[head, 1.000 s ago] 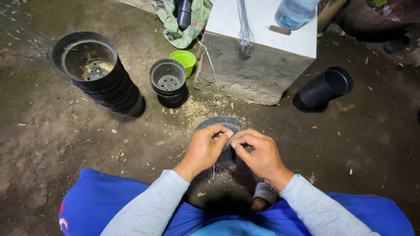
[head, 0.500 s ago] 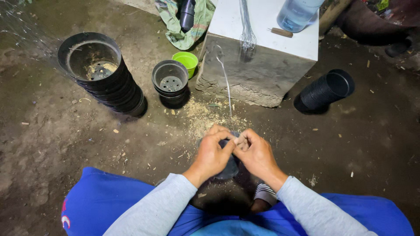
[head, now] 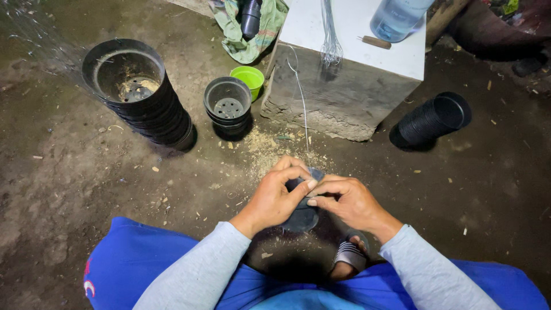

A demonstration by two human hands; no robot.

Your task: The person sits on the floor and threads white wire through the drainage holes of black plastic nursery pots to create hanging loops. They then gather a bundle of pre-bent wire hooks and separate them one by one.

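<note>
A person sits on a dirt floor (head: 69, 189), seen from above, wearing grey sleeves and blue trousers. At the centre of the view, both hands meet over a small black plastic pot (head: 302, 215) held just above the lap. The left hand (head: 274, 198) curls over the pot from 9 o'clock, its fingers closed on the rim. The right hand (head: 348, 201) comes in from 3 o'clock, thumb and forefinger pinched together at the pot's edge, apparently on a thin wire (head: 301, 109), though the grip itself is too small to make out. The wire rises from the hands toward 12 o'clock, up to a concrete block (head: 338, 97).

The block has a white top, and on it lie a bundle of wires (head: 328, 28), a clear water bottle (head: 396, 17) and a small wooden-handled tool (head: 376, 42). At 10 o'clock a tall stack of large black pots (head: 138, 95) leans on the floor. At 11 o'clock stands a short stack of smaller black pots (head: 228, 109), with a green cup (head: 248, 77) just behind it. At 2 o'clock another stack of black pots (head: 433, 119) lies on its side. A green cloth (head: 244, 40) lies crumpled at 12 o'clock. A sandalled foot (head: 350, 258) shows below the right hand.
</note>
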